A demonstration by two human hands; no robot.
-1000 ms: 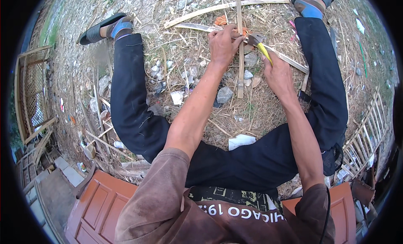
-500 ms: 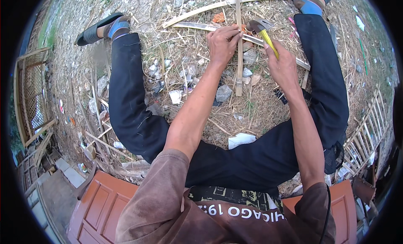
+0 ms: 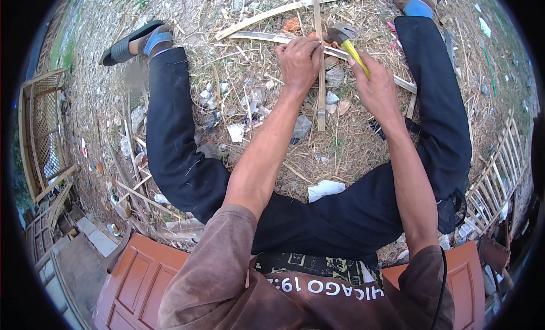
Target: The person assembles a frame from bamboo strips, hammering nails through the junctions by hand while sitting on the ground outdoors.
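Observation:
In my right hand (image 3: 374, 83) is a claw hammer (image 3: 356, 56) with a yellow handle, its metal head just right of where two thin wooden strips cross. My left hand (image 3: 299, 63) is closed in a pinch at that crossing, against the upright strip (image 3: 321, 106); whatever sits between the fingertips is too small to make out. Under both hands runs the crosswise strip (image 3: 258, 36), slanting down to the right towards my right leg. Farther off lies a curved wooden strip (image 3: 295, 10), passing under or over the upright one; I cannot tell which.
My legs in black trousers spread on both sides over dry grass, stones (image 3: 302, 127) and scraps. A white scrap (image 3: 326, 190) lies near my lap. A lattice panel (image 3: 48, 131) stands at the left, a slatted wooden frame (image 3: 494, 179) at the right. Behind me is a reddish-brown panelled door (image 3: 139, 282).
The hammer head has shifted slightly left, closer to the crossing and my left fingertips. My left hand keeps its pinch there. The whole view has moved a little.

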